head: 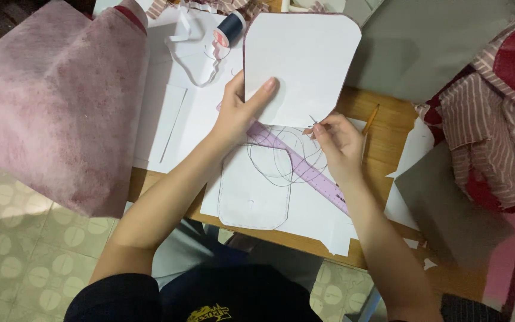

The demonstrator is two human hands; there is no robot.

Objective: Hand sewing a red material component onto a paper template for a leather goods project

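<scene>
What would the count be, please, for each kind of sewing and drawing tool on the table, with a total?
Thread spool: 1
Ruler: 1
Pencil: 1
Needle, pinched in the right hand: 1
Total: 4
The left hand holds a white panel, not counted as a tool.

A wooden table [388, 128] carries white paper sheets [177, 113], a traced pattern sheet [251, 197], a purple ruler [305, 170], an orange pencil [369, 121], a dark thread spool [229, 28] and grey cardboard [424, 42].
</scene>
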